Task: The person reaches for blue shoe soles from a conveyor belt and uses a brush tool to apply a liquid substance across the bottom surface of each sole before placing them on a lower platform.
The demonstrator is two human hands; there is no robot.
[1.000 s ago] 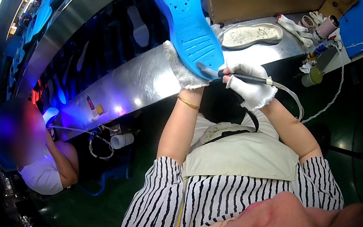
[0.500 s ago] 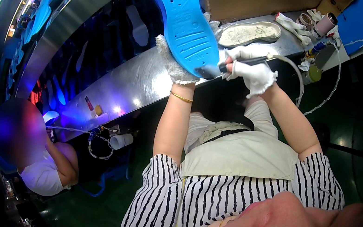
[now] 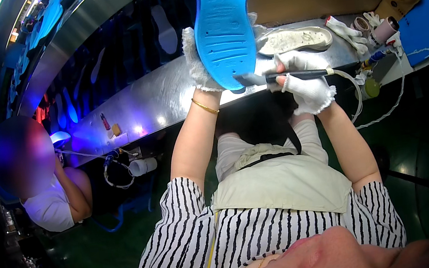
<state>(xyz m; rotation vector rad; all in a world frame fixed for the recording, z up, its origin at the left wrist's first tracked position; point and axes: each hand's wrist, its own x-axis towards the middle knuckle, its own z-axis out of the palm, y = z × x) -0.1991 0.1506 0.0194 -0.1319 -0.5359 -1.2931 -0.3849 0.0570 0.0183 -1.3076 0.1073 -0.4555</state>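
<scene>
Two gloved hands raised: left hand (image 3: 195,59) fingers clamped on blue sole (image 3: 223,22), right hand (image 3: 304,84) fingers clamped on brush (image 3: 278,77) touching it

Sole (image 3: 224,21) left of tool (image 3: 283,75); bench (image 3: 153,96) behind

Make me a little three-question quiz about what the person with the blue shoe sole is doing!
1. True or false: the left hand holds up the blue sole.
2. The right hand grips: A) a hammer B) a dark tool with a cord C) a cup.
3. Fill in: both hands wear ____ gloves.

Key: 1 true; 2 B; 3 white.
</scene>
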